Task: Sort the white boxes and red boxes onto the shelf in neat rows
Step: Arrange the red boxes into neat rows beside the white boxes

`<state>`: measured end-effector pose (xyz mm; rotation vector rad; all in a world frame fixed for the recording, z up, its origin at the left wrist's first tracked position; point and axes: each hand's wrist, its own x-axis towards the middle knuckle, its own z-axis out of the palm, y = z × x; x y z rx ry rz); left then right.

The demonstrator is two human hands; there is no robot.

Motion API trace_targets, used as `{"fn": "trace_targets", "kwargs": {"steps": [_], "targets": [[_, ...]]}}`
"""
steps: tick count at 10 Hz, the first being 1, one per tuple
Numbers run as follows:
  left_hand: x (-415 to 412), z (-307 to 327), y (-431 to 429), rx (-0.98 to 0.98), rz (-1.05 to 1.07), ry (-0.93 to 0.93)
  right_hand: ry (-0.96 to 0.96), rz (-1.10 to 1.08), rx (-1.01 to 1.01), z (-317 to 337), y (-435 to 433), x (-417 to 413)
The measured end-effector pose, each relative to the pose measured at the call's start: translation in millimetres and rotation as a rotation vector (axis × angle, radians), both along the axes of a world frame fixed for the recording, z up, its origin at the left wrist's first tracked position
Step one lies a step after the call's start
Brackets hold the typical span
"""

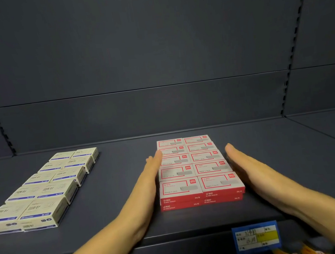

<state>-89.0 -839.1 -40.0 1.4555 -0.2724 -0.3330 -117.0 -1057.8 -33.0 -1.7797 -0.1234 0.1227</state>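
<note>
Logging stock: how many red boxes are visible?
12 red boxes: ten on top in two columns of five, between the left hand and right hand, plus two lower-layer fronts. More probably hidden underneath.

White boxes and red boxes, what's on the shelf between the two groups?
Head view: from the white boxes, bare shelf, then the left hand flat against the red boxes. Nothing else.

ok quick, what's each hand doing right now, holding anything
Left hand: open, straight fingers against the left side of the red boxes.
Right hand: open, straight fingers along their right side.
</note>
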Motion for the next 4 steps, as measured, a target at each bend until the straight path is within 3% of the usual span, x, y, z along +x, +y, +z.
{"fn": "trace_targets", "kwargs": {"steps": [1,4], "targets": [[-5.1,-4.6,-9.0,-0.141,0.013,0.042,0.110,-0.033,0.181,-4.2,14.6,4.4],[-7.7,1.5,-16.5,-0.149,0.059,0.030,0.119,-0.048,0.213,-4.7,19.2,5.3]]}}
